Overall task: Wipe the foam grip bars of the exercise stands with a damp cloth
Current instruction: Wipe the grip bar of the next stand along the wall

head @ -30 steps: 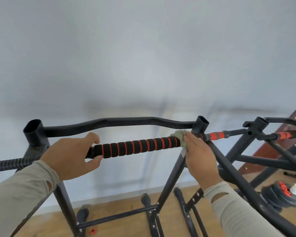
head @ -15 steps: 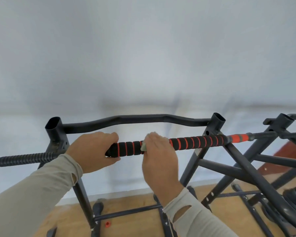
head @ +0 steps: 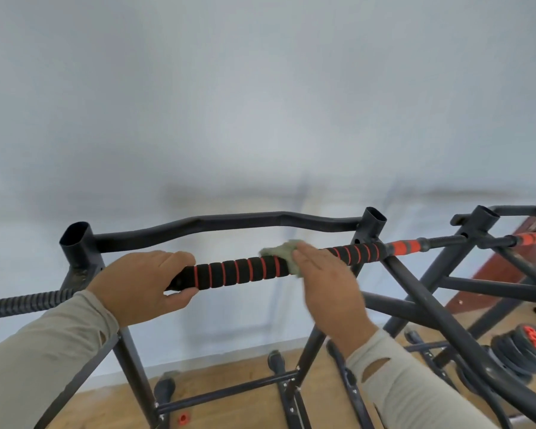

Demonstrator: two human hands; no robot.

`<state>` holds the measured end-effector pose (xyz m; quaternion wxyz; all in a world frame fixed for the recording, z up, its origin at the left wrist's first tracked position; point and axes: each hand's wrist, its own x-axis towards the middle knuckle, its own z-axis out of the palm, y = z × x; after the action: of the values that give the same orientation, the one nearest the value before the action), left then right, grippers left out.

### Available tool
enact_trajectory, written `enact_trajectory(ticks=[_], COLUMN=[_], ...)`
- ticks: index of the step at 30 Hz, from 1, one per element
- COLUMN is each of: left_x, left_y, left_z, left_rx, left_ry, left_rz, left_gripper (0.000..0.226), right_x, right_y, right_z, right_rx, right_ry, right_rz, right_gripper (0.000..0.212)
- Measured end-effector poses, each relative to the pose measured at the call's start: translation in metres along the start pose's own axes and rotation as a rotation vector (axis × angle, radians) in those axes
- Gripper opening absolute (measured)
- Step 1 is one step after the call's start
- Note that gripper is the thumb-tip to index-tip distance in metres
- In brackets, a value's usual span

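A black foam grip bar (head: 239, 272) ringed with red stripes runs across the black steel exercise stand (head: 229, 222). My left hand (head: 143, 283) is wrapped around the bar's left end. My right hand (head: 325, 283) presses a pale green cloth (head: 280, 250) around the bar near its middle; most of the cloth is hidden under my fingers. Right of the cloth the foam continues to an orange sleeve (head: 404, 246). A second stand (head: 477, 221) sits at the right with another orange grip (head: 528, 238).
A ribbed black bar (head: 22, 303) sticks out to the left. Stand legs and cross braces (head: 226, 394) rest on the wooden floor. Black weight plates with red hubs (head: 522, 348) lie at the lower right. A pale wall fills the background.
My right hand slid the cloth left along the bar toward my left hand, then back right to near the middle. My left hand kept its hold on the bar's left end.
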<state>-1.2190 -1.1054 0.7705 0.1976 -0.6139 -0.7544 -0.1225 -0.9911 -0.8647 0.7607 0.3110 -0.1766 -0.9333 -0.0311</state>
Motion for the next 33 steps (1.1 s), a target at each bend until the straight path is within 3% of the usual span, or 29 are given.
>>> enact_trajectory(ticks=[3,7,11,15,20,26,29,33], left_x=[0.001,0.004,0.006,0.003,0.009,0.004,0.002,0.001], left_y=[-0.003,-0.003,0.006,0.020,0.021,0.014,0.011,0.008], left_z=[0.000,-0.003,-0.006,0.004,0.007,-0.001,-0.002,-0.001], left_rx=[-0.006,0.005,0.092,0.138,0.116,0.059,0.034,0.003], left_ry=[-0.047,-0.045,-0.039,-0.071,-0.096,-0.175,-0.157,-0.071], left_rz=[-0.008,-0.001,-0.015,-0.127,-0.269,-0.307,-0.215,-0.149], left_gripper=[0.028,0.029,0.030,0.038,0.046,0.036,0.031,0.027], right_x=[-0.008,-0.011,-0.005,0.001,0.015,0.005,0.003,-0.005], right_y=[0.057,0.107,0.093,0.067,-0.022,-0.138,-0.128,-0.063], right_z=[-0.027,-0.036,-0.015,-0.007,-0.009,0.026,0.024,0.018], right_rx=[-0.096,-0.137,-0.130,-0.193,-0.199,0.160,0.187,0.124], right_ry=[-0.090,-0.155,-0.038,-0.002,-0.030,-0.030,-0.048,0.033], right_rz=[0.212,0.502,0.535,0.525,0.302,-0.018,-0.136,-0.205], right_gripper=[0.065,0.045,0.028,0.029,0.026,0.036,0.039,0.044])
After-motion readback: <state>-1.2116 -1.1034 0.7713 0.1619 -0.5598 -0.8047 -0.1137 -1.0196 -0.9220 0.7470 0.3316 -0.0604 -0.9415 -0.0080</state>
